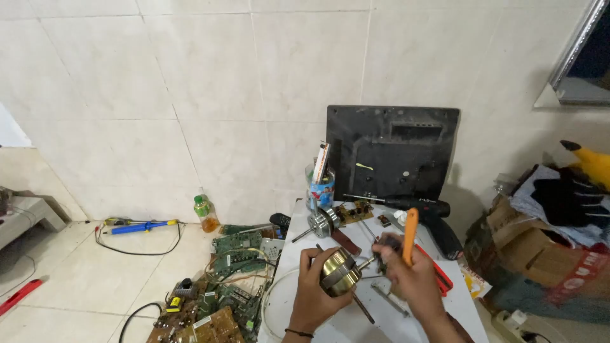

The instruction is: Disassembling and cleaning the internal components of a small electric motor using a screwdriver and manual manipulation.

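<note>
Here, nearest first, with places told from the brass motor.

Left hand (pixel 312 293): grip curled round the brass motor (pixel 338 272) from its left side and below, fingers wrapped over the round body, thumb across the top.
Brass motor: held up over the white desk (pixel 346 324), its shaft pointing right towards the other hand.
Right hand (pixel 406 274): just right of the motor, grip closed on an orange-handled tool (pixel 410 236); the handle sticks up out of the fist, and the working end is hidden, so I cannot tell whether it touches the shaft.
Red tool (pixel 438 273): lying on the desk right of the motor, beyond the right hand.
Second motor (pixel 321 223): silver, lying on the desk just behind the brass one.
Cordless drill (pixel 429 216): black, behind and to the right.
Circuit boards (pixel 222 298): heaped on the floor to the left.
Black panel (pixel 391 152): farthest back, leaning on the tiled wall.
</note>
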